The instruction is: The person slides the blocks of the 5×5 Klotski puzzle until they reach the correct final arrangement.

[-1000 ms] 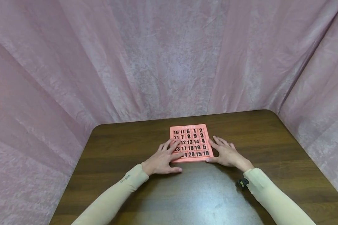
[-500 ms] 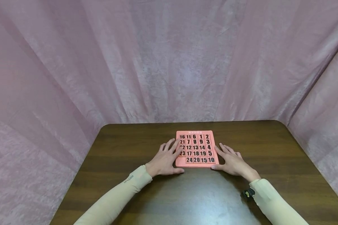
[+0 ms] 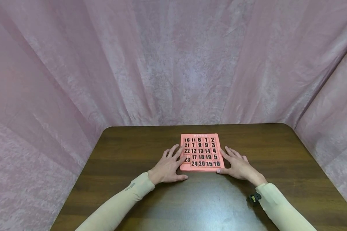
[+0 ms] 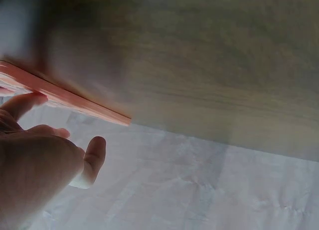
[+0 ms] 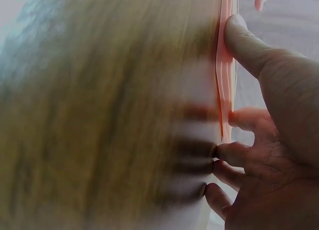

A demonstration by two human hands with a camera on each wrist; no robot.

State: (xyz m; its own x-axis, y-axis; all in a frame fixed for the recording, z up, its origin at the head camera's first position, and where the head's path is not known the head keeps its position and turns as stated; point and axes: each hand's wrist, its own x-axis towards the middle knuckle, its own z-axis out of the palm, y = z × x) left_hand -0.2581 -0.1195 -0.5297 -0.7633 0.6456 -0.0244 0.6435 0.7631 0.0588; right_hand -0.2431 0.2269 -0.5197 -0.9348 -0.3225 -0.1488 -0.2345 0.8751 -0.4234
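Observation:
A pink number slide puzzle (image 3: 188, 168) lies flat on the table, its black-numbered tiles in rows. The tile 23 (image 3: 187, 160) sits part-way down the left column, out of line with the tile 17 beside it. My left hand (image 3: 165, 168) reaches over the puzzle's left side with spread fingers, a fingertip on that tile; its thumb lies off the near edge. My right hand (image 3: 239, 166) braces the lower right corner, thumb at the front edge and index finger at the right side. In the right wrist view the thumb (image 5: 246, 43) presses the puzzle's edge.
The dark wooden table (image 3: 133, 144) extends on all sides of the puzzle. Pink velvet curtains (image 3: 173, 64) hang behind it and along both sides. A black band (image 3: 255, 197) is on the right wrist.
My left hand first drew back from the tile 24, baring a gap at the lower left. Then the tile 23 slid toward me into that gap. The right hand kept its place; the head view shifted.

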